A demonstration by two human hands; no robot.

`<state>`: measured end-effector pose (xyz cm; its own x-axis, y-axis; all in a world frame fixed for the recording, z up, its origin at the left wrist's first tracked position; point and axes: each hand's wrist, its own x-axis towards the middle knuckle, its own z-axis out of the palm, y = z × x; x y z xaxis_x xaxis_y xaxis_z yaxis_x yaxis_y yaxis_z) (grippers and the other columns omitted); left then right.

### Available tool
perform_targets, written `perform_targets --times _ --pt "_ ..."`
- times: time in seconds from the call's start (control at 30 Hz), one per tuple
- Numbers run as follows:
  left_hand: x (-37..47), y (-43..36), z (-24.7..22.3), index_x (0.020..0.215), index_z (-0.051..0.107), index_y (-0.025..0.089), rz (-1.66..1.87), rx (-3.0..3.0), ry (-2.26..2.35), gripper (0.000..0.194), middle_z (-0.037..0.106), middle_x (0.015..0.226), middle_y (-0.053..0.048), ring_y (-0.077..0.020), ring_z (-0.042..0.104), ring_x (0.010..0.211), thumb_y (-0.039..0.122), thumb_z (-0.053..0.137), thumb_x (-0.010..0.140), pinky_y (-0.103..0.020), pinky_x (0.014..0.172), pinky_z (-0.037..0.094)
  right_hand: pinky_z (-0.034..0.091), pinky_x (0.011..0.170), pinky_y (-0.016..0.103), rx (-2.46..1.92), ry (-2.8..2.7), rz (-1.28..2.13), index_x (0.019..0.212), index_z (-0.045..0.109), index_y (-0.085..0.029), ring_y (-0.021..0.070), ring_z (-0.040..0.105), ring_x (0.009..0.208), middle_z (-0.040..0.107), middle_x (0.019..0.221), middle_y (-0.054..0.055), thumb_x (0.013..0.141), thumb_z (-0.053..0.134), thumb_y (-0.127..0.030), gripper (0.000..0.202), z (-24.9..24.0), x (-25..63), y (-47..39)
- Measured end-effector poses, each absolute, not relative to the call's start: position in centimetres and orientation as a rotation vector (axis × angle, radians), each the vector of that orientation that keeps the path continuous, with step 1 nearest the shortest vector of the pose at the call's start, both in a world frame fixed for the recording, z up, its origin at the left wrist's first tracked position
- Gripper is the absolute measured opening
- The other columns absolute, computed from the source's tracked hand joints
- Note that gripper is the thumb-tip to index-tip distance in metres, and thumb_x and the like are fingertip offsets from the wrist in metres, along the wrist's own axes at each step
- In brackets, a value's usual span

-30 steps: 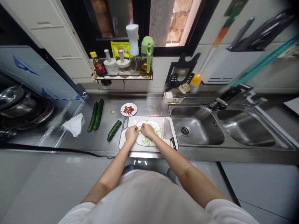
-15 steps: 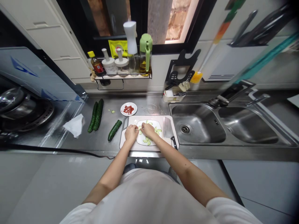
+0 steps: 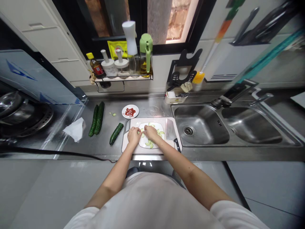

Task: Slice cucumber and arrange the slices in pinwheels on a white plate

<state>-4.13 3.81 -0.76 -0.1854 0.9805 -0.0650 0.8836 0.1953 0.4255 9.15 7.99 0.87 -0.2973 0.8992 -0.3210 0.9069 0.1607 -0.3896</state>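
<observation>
A white square plate (image 3: 154, 145) with curved cucumber slices (image 3: 149, 144) set in flower-like clusters lies on the cutting board (image 3: 130, 149). My left hand (image 3: 133, 135) is at the plate's left edge, fingertips pinched on a thin cucumber slice. Opposite it, my right hand (image 3: 151, 133) reaches over the plate, its fingers closed together at the same slices; what lies between the fingertips is mostly hidden. On the board's right side rests a kitchen knife (image 3: 170, 129) with a black handle. A cut piece of cucumber (image 3: 116, 134) lies left of the board.
Behind the board stands a small plate (image 3: 124, 115) of chopped red pieces. Two whole cucumbers (image 3: 98, 117) and a crumpled white tissue (image 3: 75, 129) lie further left. The double sink (image 3: 202, 125) is to the right. Bottles fill a wall rack (image 3: 140, 77).
The view has shifted slightly. Both hands stay over the left part of the plate, with only small finger movement.
</observation>
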Motion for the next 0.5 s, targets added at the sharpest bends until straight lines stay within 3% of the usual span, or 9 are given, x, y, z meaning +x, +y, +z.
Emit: perform_targets --times 0.5 --pt "-4.79 4.68 -0.36 0.090 0.063 0.025 0.361 1.546 2.154 0.024 0.059 0.106 -0.006 -0.0236 0.057 0.100 0.041 0.069 0.074 -0.031 0.079 0.042 0.038 0.072 0.027 1.917 2.309 -0.785 0.103 0.059 -0.020 0.0224 0.060 0.097 0.067 0.105 0.010 0.090 0.055 -0.034 0.019 1.14 9.78 7.98"
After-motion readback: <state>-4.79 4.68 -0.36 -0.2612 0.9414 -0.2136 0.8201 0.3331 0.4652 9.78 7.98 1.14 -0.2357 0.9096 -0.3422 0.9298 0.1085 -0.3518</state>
